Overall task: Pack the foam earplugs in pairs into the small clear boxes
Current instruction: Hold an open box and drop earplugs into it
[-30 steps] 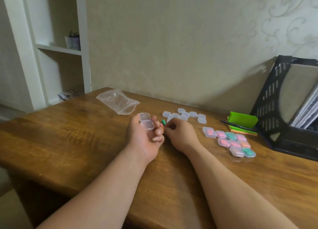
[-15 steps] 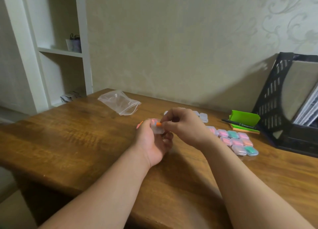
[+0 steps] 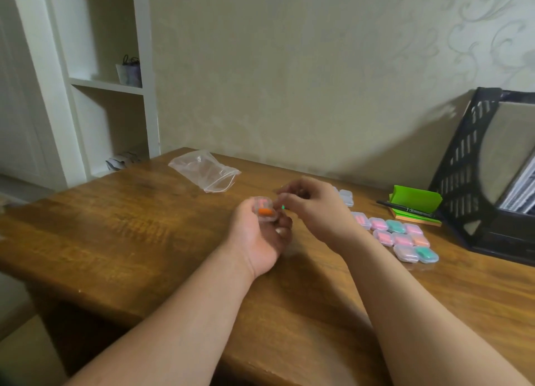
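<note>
One orange earplug [image 3: 265, 211] sits in the clear box [image 3: 267, 219] clamped in left hand [image 3: 256, 240] fingers over the counter [image 3: 144, 226], right hand [image 3: 318, 211] fingers curled at a green earplug [image 3: 283, 207], pinch untellable in blur, so hold box level and seat its mate fully.

I see a wooden table [image 3: 115, 226] carrying a clear zip bag [image 3: 204, 169], a cluster of filled small boxes [image 3: 402, 238], a green notepad [image 3: 415, 201] and a black file rack [image 3: 463, 182].
</note>
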Tool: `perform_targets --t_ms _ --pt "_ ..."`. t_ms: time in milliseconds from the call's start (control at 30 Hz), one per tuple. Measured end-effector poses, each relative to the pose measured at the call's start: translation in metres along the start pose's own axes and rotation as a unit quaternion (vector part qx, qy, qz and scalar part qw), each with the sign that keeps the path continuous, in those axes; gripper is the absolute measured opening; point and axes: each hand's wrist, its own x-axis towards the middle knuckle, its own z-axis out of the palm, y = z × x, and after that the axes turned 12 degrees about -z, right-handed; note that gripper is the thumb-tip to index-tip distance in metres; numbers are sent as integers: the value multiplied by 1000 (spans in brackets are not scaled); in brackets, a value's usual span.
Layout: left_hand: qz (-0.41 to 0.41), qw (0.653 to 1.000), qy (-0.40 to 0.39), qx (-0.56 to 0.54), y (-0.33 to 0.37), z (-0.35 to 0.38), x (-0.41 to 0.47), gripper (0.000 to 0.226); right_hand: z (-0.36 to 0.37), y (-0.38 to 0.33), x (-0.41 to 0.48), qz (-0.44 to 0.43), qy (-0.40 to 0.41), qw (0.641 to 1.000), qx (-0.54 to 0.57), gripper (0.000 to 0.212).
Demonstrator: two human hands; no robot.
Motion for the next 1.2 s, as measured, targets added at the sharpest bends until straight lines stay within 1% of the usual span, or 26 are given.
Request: perform_targets --t_ms 67,133,167,233,300,333,433,567,700,833,1000,1133,1200 --pt "22 999 4 -45 6 -3 -1 29 -3 10 3 26 65 997 14 7" --pt "46 994 5 -95 12 -10 -1 34 -2 20 3 57 88 994 8 11" --pt "57 992 9 -114 14 -13 -1 34 0 25 1 67 73 995 -14 12" --pt "75 988 20 -135 16 -18 0 32 9 30 -4 68 3 994 -87 16" --pt "82 986 26 -142 17 -20 2 29 19 31 -8 46 -63 985 -154 22" --pt "82 986 26 -143 17 -21 3 29 23 30 -8 32 -82 981 -175 25" --pt "82 986 25 -141 17 -23 6 28 33 26 -7 6 -109 970 -216 34" --pt "84 988 30 -126 15 -22 6 26 40 26 -3 -2 -113 955 -276 30" --pt "78 990 35 -109 14 -21 6 28 42 26 0 16 -98 953 -285 22" --pt "50 996 30 -69 12 -14 3 35 42 24 1 25 -90 950 -297 11" --pt "37 998 22 -52 11 -10 0 35 31 23 -1 26 -115 962 -247 19" --pt "22 998 27 -50 10 -10 -1 40 18 26 0 32 -152 960 -232 16" --pt "14 998 30 -48 10 -10 0 39 11 28 1 39 -168 960 -222 16"
